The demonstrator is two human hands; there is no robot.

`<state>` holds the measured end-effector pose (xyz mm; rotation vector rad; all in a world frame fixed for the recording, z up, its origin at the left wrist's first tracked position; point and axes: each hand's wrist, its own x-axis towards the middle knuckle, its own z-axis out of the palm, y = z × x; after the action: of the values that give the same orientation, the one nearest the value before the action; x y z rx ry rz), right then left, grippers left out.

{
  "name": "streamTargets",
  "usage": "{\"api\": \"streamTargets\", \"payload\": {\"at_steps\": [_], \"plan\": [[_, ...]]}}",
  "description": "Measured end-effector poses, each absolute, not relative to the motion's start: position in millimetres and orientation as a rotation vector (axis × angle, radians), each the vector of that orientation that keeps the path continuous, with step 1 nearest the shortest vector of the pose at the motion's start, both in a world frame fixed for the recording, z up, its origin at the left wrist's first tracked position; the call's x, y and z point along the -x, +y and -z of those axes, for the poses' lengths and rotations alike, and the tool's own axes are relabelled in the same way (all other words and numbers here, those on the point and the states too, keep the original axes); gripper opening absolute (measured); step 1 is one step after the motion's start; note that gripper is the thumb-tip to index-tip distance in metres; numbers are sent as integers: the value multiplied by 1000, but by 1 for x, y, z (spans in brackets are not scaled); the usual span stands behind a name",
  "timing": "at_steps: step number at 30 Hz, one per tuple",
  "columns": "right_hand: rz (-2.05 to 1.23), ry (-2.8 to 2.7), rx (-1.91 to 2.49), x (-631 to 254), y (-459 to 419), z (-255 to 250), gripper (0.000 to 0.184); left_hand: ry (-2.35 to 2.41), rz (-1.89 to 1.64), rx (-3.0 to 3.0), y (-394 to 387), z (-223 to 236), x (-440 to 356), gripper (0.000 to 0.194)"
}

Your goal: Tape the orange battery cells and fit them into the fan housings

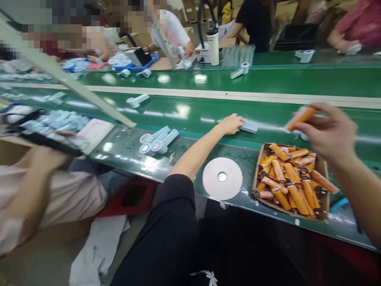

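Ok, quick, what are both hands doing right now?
Left hand: at one end of a pale blue piece; whether its grip is closed cannot be told.
Right hand: closed, holding an orange cylinder.

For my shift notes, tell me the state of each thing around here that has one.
Right hand: fingers closed around an orange roll.
Orange roll: held, tilted.
Left hand: fingers at one end of a pale blue piece.
Pale blue piece: lying flat.
Cardboard box: open, heaped with more rolls.
White disc: lying flat.
Blue-handled group: lying together.
White bottle: upright.
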<state>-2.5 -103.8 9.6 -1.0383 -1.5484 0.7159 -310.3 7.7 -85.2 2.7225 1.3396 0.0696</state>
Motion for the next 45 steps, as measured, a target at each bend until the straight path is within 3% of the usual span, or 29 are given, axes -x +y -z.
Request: {"api": "streamTargets", "payload": {"at_steps": [4,10,16,25,30,35,40,45], "plan": [[-896,-1891,1173,23,-52,9,57,1298,-301,-2458,20,97,296,16],[-823,-2344,1351,61,-9,35,49,1461,-438,-2251,15,114,299,29],[-373,-2822,1486,67,-3,43,46,1524,-455,-2165,13,114,282,30],[-368,-2959,1543,85,-1,54,42,1589,-444,-2069,14,106,264,37],[-376,-2931,1513,96,-3,34,24,1669,-417,-2034,10,96,255,37],[-304,-2682,1457,77,-43,-15,29,1720,-400,-2009,-2,79,247,32],[-183,-2340,1513,23,-136,-50,37,1691,-526,-2048,-18,53,230,44],[-85,-2073,1614,-52,-256,-39,33,1473,-697,-2189,-103,67,267,55]]}}
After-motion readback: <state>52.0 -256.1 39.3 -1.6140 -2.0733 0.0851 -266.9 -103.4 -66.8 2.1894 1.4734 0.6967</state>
